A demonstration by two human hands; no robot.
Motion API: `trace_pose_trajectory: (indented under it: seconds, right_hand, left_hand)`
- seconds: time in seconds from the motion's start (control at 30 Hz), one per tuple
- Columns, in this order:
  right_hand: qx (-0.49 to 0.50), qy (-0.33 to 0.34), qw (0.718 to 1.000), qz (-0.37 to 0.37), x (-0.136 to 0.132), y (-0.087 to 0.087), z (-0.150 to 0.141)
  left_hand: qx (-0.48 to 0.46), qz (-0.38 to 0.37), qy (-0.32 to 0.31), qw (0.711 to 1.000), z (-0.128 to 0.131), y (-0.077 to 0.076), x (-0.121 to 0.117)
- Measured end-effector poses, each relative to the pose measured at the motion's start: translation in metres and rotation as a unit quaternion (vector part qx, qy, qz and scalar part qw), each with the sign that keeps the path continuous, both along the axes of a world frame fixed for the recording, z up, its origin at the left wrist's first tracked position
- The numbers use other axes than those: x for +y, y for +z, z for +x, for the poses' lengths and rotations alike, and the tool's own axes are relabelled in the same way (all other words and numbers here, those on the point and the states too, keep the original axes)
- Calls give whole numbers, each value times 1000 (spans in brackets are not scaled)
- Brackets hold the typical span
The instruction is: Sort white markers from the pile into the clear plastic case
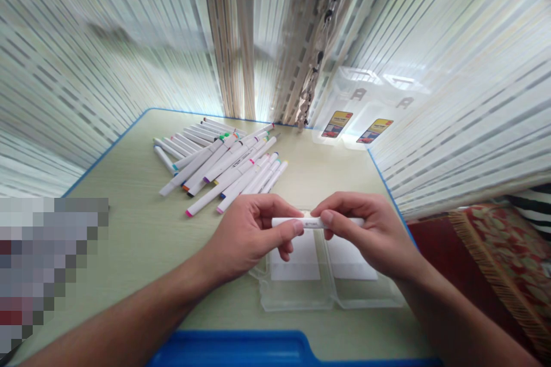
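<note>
Between my two hands a white marker pen [312,223] lies level, with small print at its middle. The left end is pinched by the thumb and fingers of my left hand [258,229]. My right hand [365,229] grips the other end the same way, its thumb near the printed part. Below the hands an opened clear plastic case [297,296] rests on the table, with white paper [297,261] in both halves. Beyond my left hand lies a loose pile of white markers [228,160] with coloured ends.
Two clear plastic cases [338,124] with yellow and dark labels stand at the table's back right corner. The pale table [129,183] has a blue rim, and a blue tray edge [236,350] is at the front. Striped curtains [129,40] hang behind. A patterned textile [508,258] lies right.
</note>
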State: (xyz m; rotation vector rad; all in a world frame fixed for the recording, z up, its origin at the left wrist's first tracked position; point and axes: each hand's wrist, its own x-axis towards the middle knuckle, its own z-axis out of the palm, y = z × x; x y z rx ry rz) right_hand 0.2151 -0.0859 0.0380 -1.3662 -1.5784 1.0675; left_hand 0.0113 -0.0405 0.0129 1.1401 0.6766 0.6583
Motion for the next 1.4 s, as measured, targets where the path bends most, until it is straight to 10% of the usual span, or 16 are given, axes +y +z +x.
trace_pose_trajectory:
  seconds: [0.57, 1.0, 1.4]
  right_hand:
    - [-109, -35, 993, 33, 1, -1, 0]
    - [-171, 3, 984, 41, -4, -4, -4]
    - [-110, 19, 993, -30, -1, -7, 0]
  left_hand:
    - [-72, -79, 26, 994, -1, -4, 2]
    - [79, 165, -17, 983, -1, -5, -4]
    - [75, 167, 1, 983, -1, -4, -3]
